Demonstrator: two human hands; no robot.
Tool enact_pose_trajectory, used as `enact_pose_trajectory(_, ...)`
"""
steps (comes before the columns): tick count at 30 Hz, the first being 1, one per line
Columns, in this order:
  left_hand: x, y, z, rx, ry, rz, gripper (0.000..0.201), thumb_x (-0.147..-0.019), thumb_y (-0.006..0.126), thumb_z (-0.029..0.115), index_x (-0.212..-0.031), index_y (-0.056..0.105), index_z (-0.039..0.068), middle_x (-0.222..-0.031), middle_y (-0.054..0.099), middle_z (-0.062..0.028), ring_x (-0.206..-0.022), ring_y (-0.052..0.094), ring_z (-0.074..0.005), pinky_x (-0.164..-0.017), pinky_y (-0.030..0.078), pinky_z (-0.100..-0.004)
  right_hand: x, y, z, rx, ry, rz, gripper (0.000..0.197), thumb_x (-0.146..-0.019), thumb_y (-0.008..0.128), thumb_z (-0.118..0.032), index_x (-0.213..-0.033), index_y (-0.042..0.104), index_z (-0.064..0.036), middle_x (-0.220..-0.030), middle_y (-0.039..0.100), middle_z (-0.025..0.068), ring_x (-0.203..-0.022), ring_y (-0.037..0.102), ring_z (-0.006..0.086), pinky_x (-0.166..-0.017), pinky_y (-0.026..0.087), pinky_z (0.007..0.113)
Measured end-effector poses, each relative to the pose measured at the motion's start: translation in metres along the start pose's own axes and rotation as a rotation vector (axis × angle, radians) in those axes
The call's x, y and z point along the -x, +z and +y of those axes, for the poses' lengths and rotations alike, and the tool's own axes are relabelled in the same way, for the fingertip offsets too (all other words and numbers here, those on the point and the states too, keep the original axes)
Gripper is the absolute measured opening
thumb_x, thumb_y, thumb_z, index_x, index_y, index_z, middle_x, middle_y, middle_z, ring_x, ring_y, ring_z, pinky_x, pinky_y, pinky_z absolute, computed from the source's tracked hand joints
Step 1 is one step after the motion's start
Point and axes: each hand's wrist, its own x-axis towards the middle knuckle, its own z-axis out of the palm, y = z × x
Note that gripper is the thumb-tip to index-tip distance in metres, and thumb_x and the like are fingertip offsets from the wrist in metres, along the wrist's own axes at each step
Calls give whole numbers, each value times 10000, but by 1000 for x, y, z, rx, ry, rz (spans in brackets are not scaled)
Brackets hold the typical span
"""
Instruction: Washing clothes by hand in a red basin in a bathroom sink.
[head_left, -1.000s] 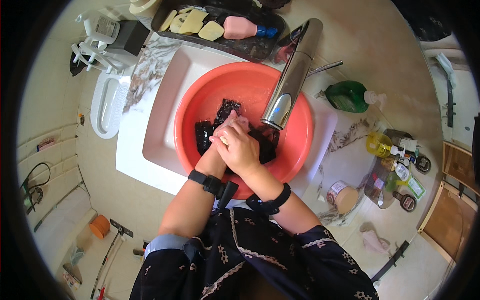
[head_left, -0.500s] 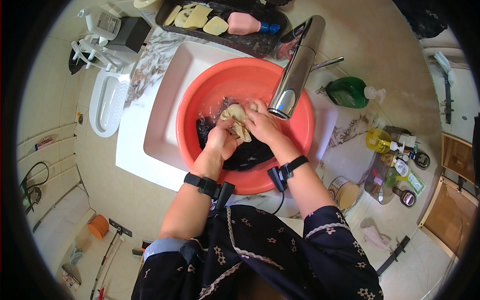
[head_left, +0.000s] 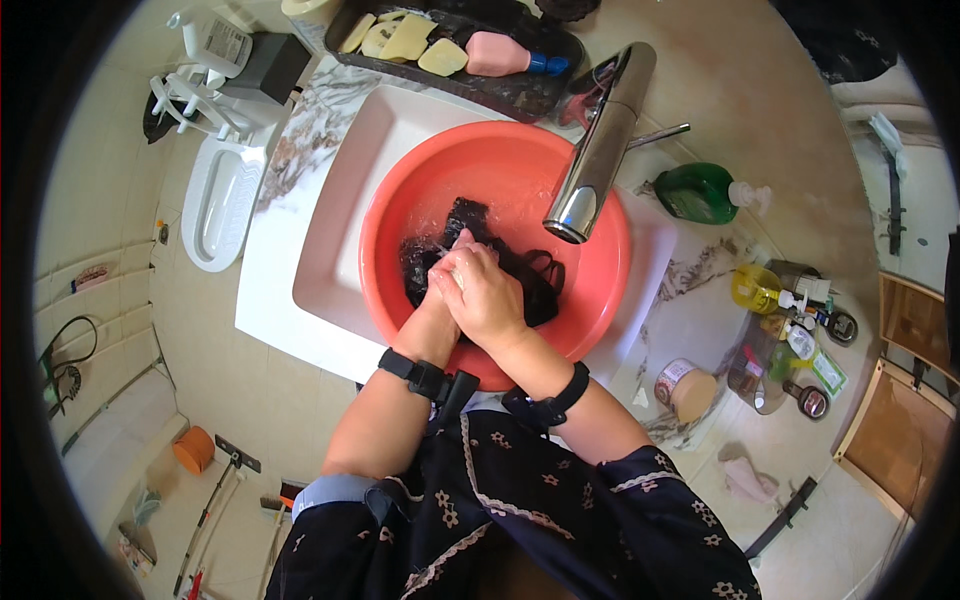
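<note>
Both of my hands are pressed together above an orange-red plastic basin [head_left: 380, 190]. My right hand [head_left: 487, 305] is closed over my left hand [head_left: 443, 300], which is mostly hidden beneath it. Squeezed between them is a crumpled beige cloth [head_left: 459, 279], of which only a small bit shows. Under and around the hands, dark wet fabric [head_left: 540, 290] lies bunched in the basin, with a strap-like loop at its right side. Shallow water with some froth surrounds it.
The basin sits in a white sink [head_left: 325, 230] beneath a chrome faucet [head_left: 600, 150]. A black tray [head_left: 490, 92] behind holds soap pieces and a pink bottle. Rightward stand a green pump bottle [head_left: 697, 193], a round jar [head_left: 686, 390] and several small bottles.
My hands have come together and closed, balling up the beige cloth that was spread between them. They have moved slightly down, and more of the dark fabric shows.
</note>
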Motion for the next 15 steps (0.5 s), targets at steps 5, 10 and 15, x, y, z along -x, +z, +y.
enact_pose_trajectory(5,4,59,51,497,-541,172,356,-937,382,401,-970,569,100,-904,604,-91,-827,586,-240,-729,483,-382,-11,-11,39,265,81,-12,188,-836,551,-265,-839,554,-77,-833,600,158,-788,586,366,-620,470,454)
enact_pose_trajectory(10,-3,65,78,137,-739,197,385,-957,356,365,-1089,554,62,-957,626,-96,-826,616,-243,-765,491,-306,-42,-10,94,235,451,-48,377,-921,455,-357,-760,547,-29,-744,604,201,-681,590,359,-586,440,460)
enact_pose_trajectory(15,-11,35,84,274,-555,224,329,-950,363,224,-1208,478,55,-1159,554,-116,-1032,547,-255,-880,432,-420,-42,-27,135,398,255,138,334,-881,529,-367,-1025,555,-67,-954,585,173,-898,580,347,-760,457,426)
